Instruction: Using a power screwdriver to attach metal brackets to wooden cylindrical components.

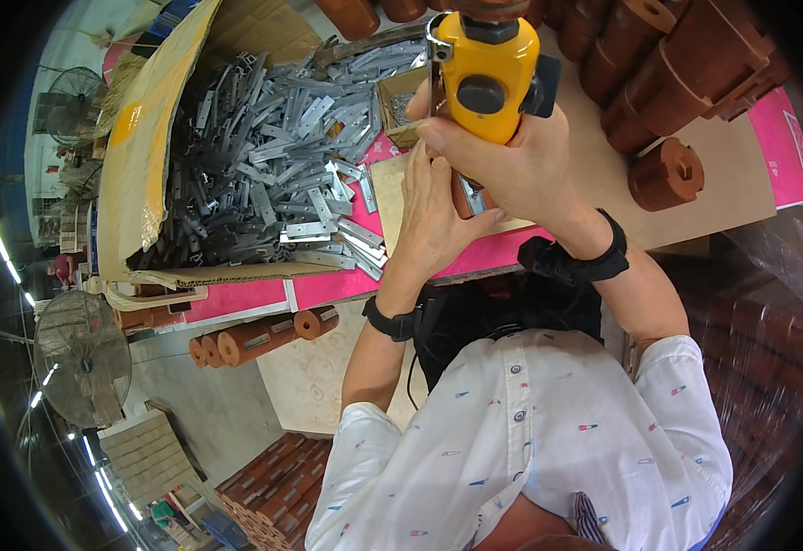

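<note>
One small dark mark shows on the yellow tool (488, 83), too small to read. Likewise illegible: some white printing on the pink cover (328, 286) at far right. Grips the yellow tool with the right hand (511, 170), closed round its body, with thumb stretched toward the left hand (438, 207). Pinches a brown piece (462, 198) with the left hand, curved and half open, between thumb and fingers. Has that piece just below the tool, over the tan board (387, 197); cannot tell whether touching the tool, with the contact hidden. To the left, a tipped carton (151, 170) with yellow tape, full of metal strips (273, 165), some spilling onto the pink cover; between carton and hands, a small box (388, 115). To the right, near the board's edge, a lone brown cylinder (666, 174), with more stacked behind.
</note>
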{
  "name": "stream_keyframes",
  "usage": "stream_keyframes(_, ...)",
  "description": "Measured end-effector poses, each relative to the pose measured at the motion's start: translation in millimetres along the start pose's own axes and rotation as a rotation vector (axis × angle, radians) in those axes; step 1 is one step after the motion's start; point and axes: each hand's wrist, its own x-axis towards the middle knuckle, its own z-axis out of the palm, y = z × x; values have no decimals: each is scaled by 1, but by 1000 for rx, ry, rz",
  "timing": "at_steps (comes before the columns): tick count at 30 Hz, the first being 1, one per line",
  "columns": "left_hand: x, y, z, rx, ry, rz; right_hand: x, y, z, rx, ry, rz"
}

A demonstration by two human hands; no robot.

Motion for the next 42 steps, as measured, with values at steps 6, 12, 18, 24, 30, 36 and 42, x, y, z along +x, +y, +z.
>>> stream_keyframes(6, -1, -4, 7, 14, 18, -1, -1, 2, 1, 62, 42, -30)
stream_keyframes(12, -1, -3, 6, 35, 13, -16, 0, 3, 1, 38, 47, 38)
stream_keyframes(18, -2, -3, 5, -3, 44, 6, -3, 9, 1, 23, 55, 3)
stream_keyframes(24, -4, -1, 0, 72, 41, -6, 3, 16, 6, 17, 10, -66)
stream_keyframes(30, -4, 3, -6, -149, -104, -125, 7, 5, 3, 44, 26, -87)
stream_keyframes(36, -4, -22, -21, -484, 6, -132, 1, -17, -28, -20, 34, -71)
stream_keyframes(42, 13, 1, -25, 8, -118, -4, -25, 8, -67, -93, 61, 66)
